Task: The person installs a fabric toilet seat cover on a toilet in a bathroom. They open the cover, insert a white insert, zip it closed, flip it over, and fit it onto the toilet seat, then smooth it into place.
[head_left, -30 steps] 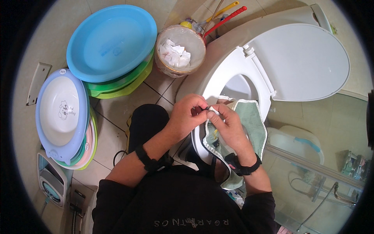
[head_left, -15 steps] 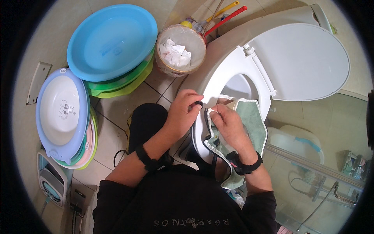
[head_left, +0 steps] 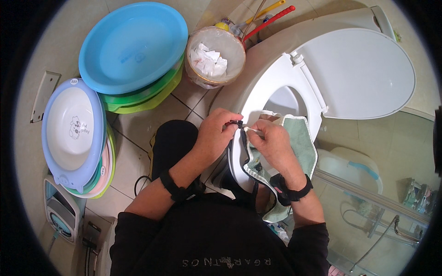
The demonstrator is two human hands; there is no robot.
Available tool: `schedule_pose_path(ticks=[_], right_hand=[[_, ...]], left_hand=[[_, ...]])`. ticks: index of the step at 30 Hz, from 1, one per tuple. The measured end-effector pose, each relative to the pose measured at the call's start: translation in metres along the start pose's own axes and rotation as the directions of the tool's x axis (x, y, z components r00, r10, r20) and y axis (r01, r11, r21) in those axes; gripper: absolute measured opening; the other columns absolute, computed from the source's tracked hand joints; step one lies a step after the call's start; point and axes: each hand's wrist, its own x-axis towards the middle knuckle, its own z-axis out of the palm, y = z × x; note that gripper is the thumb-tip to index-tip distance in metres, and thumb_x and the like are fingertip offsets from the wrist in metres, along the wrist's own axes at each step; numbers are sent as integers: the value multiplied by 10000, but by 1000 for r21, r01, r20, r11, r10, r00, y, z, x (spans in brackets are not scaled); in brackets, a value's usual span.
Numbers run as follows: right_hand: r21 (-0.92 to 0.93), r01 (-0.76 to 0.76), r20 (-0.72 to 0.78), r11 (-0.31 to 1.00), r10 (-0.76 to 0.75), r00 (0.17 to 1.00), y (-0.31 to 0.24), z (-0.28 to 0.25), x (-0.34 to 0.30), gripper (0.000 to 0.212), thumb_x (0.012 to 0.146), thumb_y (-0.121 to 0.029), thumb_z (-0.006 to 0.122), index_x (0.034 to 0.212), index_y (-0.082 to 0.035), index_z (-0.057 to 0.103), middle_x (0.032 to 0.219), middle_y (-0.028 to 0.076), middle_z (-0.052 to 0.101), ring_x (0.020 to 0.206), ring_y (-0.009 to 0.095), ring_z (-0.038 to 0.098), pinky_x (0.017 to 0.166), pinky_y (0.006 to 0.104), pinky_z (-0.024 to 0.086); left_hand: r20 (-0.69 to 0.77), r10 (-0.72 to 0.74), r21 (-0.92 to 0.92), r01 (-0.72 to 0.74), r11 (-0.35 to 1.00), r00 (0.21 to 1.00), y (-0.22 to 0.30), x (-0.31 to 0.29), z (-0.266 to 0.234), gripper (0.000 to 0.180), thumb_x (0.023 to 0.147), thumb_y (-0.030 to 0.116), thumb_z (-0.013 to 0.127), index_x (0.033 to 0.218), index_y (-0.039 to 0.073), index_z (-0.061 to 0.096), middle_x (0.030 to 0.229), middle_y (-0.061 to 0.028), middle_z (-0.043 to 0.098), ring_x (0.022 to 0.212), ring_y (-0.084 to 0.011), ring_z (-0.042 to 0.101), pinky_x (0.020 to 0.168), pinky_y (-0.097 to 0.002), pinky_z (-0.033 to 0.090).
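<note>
A pale green cloth piece [head_left: 300,135] with white edging and a black strap along one side hangs over the front of the white toilet seat [head_left: 258,94]. My right hand [head_left: 275,143] pinches its upper left corner at the light trim. Close beside it, my left hand [head_left: 212,134] grips a small black clip-like piece [head_left: 238,123] between thumb and fingers. The two sets of fingertips nearly meet above the seat's front left rim. Part of the cloth drops below the seat near my right wrist. Whether the clip is joined to the cloth cannot be made out.
The toilet lid [head_left: 359,73] is raised. Left of the toilet stands a bin [head_left: 193,73] holding crumpled tissue, with a red-handled tool [head_left: 271,22] behind it. A blue basin [head_left: 131,43] and a lilac-rimmed basin [head_left: 73,131] top stacks at left. A glass panel [head_left: 340,230] is at right.
My right hand has shifted slightly, its fingers drawn closer to the clip. More of the black clip shows at my left fingertips. The view has moved a little.
</note>
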Motion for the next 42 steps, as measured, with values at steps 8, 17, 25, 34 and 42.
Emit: schedule_pose_path(ticks=[8,17,25,34,42], right_hand=[[42,17,12,999,-18,1000,2,-1,1,135,850,-149,661,880,-17,653,723,153,611,620,274,622,600,356,484],[31,-16,-13,999,17,1000,1,3,3,170,837,-211,642,857,-43,668,736,148,637,687,342,642,639,437,503],[165,-84,-3,983,86,996,4,5,3,175,841,-209,640,851,-35,656,739,146,621,670,334,630,634,415,494],[160,-132,55,978,124,991,4,-1,5,146,828,-186,640,851,-44,664,722,155,622,676,333,631,638,406,499],[-31,48,-96,998,-51,994,-2,1,3,113,780,-151,655,811,-42,664,706,148,628,684,349,630,637,439,502]], left_hand=[[14,-19,11,19,1000,1000,3,2,0,231,863,-36,607,1074,30,673,996,-73,572,828,-138,622,666,-227,556],[11,-13,12,13,1000,1000,5,2,1,212,870,-32,599,1059,30,671,994,-74,570,822,-138,619,657,-227,552],[11,24,33,-25,999,1000,4,5,1,193,883,-21,586,1052,23,669,982,-73,569,782,-130,600,645,-238,515],[3,126,86,-126,988,992,4,8,2,182,872,-38,558,1003,23,668,943,-87,574,767,-179,593,660,-277,487],[21,236,183,-235,955,972,7,7,3,214,807,-34,609,1008,27,652,962,-121,579,820,-251,599,712,-327,484]])
